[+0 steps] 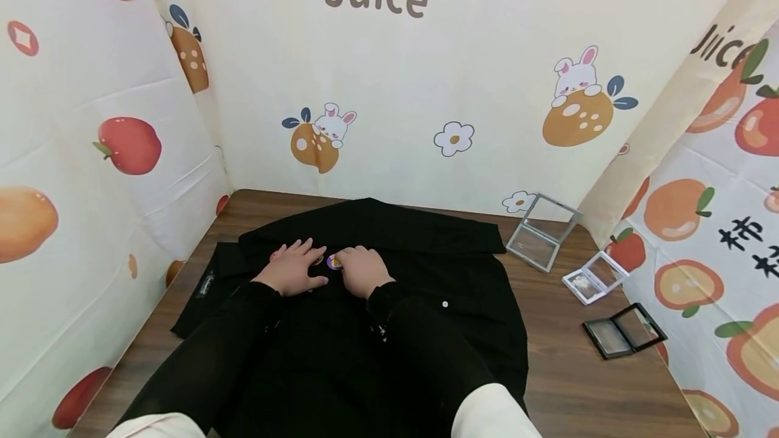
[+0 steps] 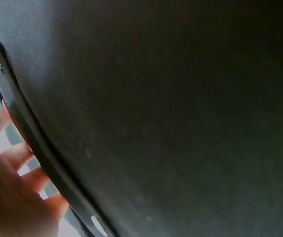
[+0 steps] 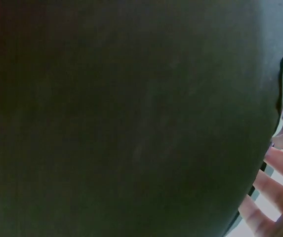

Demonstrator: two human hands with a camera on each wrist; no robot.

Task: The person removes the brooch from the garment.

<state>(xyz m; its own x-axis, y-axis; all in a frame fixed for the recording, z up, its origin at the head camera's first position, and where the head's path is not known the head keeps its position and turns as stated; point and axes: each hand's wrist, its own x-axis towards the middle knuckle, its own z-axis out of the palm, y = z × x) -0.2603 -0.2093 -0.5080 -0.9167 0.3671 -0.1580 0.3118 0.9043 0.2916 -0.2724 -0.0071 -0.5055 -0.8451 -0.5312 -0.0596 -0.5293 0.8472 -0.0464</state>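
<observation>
- Head view: a black garment (image 1: 389,269) lies spread flat on a brown wooden table (image 1: 566,370), collar edge toward the far wall.
- Head view: the left hand (image 1: 295,269) rests palm-down on the garment, fingers straight and slightly fanned, holding nothing. A red badge (image 1: 277,253) shows only partly at its far fingers; whether the hand touches it cannot be told.
- Head view: the right hand (image 1: 363,270) lies just beside the left, fingers curled downward. A small round purple-and-yellow badge (image 1: 333,261) sits on the cloth at its fingertips, between the two hands and touching or nearly touching the right forefinger. The curled fingers appear to pinch its edge; the contact point itself is too small to resolve.
- Head view: both forearms are in black sleeves. A small white button (image 1: 445,304) shows on the garment, right of the right wrist.
- Head view: on the bare table to the right, well apart from the hands, stand three open hinged cases: a clear one (image 1: 541,232), a white one (image 1: 595,278) and a black one (image 1: 623,331).
- Left wrist view: dark fabric fills nearly the whole frame; straight fingers (image 2: 18,155) show at the left edge. No badge visible.
- Right wrist view: again mostly dark fabric; fingers (image 3: 277,195) show at the lower right edge. Grip not readable here.
</observation>
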